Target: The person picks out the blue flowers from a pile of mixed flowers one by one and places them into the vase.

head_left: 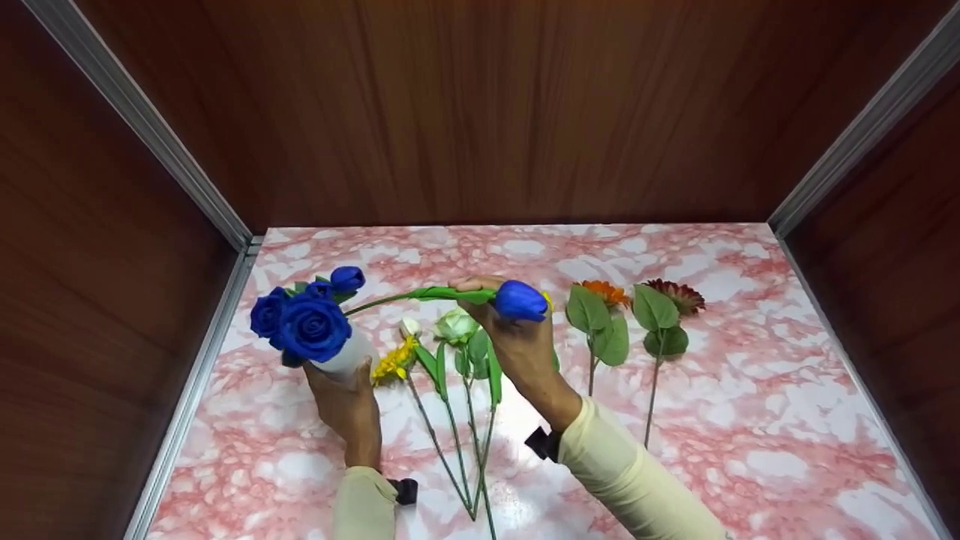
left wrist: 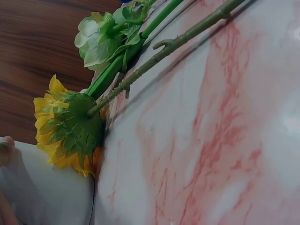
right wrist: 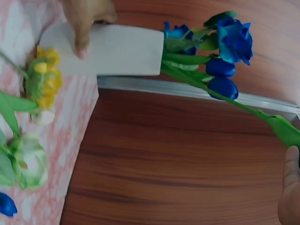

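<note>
My left hand grips a white vase around its side, and its thumb shows on the wall in the right wrist view. Blue roses and blue tulip buds stick out of the mouth. My right hand holds a blue tulip by its green leafy stem, close behind the bloom. That stem arcs left to the vase, and its lower end is hidden among the blooms. In the right wrist view only part of the right hand shows, against the tulip's leaf.
A yellow sunflower lies beside the vase's base. Near it are a pale green-white rose and a white bud. Farther right lie an orange flower and a dark red flower. Wood-grain walls enclose the marbled table.
</note>
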Tool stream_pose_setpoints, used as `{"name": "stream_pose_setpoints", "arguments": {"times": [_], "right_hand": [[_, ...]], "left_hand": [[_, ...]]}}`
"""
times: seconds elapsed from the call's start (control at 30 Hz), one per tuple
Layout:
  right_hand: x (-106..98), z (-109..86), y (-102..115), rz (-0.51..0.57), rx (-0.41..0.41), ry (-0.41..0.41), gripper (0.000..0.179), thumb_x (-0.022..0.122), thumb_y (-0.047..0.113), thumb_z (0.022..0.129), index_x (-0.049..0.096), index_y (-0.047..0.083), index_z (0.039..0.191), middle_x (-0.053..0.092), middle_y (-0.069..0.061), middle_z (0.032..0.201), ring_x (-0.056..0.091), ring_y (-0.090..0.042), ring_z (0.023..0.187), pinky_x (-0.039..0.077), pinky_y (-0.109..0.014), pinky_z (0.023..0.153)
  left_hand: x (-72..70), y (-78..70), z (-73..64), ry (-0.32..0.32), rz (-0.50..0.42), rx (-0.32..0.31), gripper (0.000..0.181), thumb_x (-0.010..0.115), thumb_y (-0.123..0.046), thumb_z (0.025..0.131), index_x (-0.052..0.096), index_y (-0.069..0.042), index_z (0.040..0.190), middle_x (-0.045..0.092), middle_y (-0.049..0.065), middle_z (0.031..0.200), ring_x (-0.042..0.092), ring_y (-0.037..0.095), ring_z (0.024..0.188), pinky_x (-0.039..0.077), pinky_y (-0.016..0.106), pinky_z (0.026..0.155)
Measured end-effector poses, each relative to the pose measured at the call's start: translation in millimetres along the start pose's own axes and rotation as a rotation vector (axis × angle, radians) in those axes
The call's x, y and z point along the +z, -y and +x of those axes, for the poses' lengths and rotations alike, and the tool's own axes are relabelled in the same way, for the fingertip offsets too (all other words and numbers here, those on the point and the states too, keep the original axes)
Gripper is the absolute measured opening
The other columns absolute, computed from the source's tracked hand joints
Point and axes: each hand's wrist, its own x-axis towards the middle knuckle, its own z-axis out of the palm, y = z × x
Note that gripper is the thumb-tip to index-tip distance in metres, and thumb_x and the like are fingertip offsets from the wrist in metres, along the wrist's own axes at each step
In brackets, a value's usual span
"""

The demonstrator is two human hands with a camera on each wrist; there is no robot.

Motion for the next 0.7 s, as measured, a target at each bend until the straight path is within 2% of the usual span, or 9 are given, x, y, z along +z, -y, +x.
{"name": "stream_pose_setpoints", "arguments": {"times": [0.1,0.17,0.37,0.43,0.57,0.7], "right_hand": [[3.0,2.7,-0.6,0.036,0.019,0.031,0.038,0.049,-0.013,0.091,0.073,0.012,0.106,0.070,-0.008,0.106,0.062,-0.023,0.106,0.050,-0.042,0.090],[7.8,4.7,-1.2,0.026,0.024,0.073,0.032,0.049,-0.011,0.091,0.073,0.007,0.105,0.070,-0.009,0.107,0.062,-0.027,0.107,0.049,-0.045,0.090],[22.6,8.8,-7.2,-0.241,-0.029,0.187,0.017,0.058,-0.007,0.092,0.070,-0.003,0.102,0.069,-0.016,0.105,0.064,-0.028,0.101,0.049,-0.045,0.090],[25.1,8.9,-10.8,-0.274,-0.021,0.208,0.017,0.058,-0.004,0.092,0.070,-0.001,0.104,0.069,-0.014,0.106,0.064,-0.027,0.102,0.049,-0.043,0.090],[26.9,11.7,-14.2,-0.256,0.010,0.219,0.018,0.057,-0.002,0.094,0.069,-0.003,0.106,0.069,-0.014,0.107,0.064,-0.029,0.103,0.049,-0.043,0.091],[27.9,22.8,-10.2,-0.332,-0.006,0.196,0.017,0.058,-0.001,0.094,0.069,-0.003,0.106,0.071,-0.013,0.103,0.066,-0.028,0.100,0.050,-0.040,0.089]], "left_hand": [[-0.5,1.4,1.0,-0.010,0.007,-0.003,0.087,0.081,-0.020,0.078,0.030,-0.016,0.149,0.049,0.013,0.139,0.048,0.030,0.124,0.034,0.048,0.105],[-0.6,2.3,1.5,-0.016,0.010,0.004,0.087,0.081,-0.020,0.078,0.031,-0.015,0.149,0.050,0.014,0.138,0.049,0.030,0.123,0.035,0.048,0.105],[0.0,2.4,-0.1,-0.002,0.013,-0.029,0.087,0.079,-0.025,0.079,0.030,-0.018,0.150,0.050,0.014,0.137,0.050,0.031,0.121,0.037,0.050,0.102],[0.0,2.3,-1.1,0.003,0.007,-0.034,0.087,0.079,-0.026,0.079,0.030,-0.018,0.149,0.050,0.013,0.137,0.050,0.031,0.121,0.037,0.051,0.101],[0.0,2.4,-1.9,-0.004,-0.005,-0.020,0.084,0.079,-0.027,0.078,0.032,-0.018,0.147,0.052,0.011,0.135,0.052,0.031,0.118,0.039,0.052,0.099],[0.6,2.8,-1.3,-0.011,-0.012,0.015,0.085,0.079,-0.029,0.078,0.033,-0.018,0.148,0.052,0.011,0.135,0.052,0.029,0.118,0.039,0.052,0.099]]}}
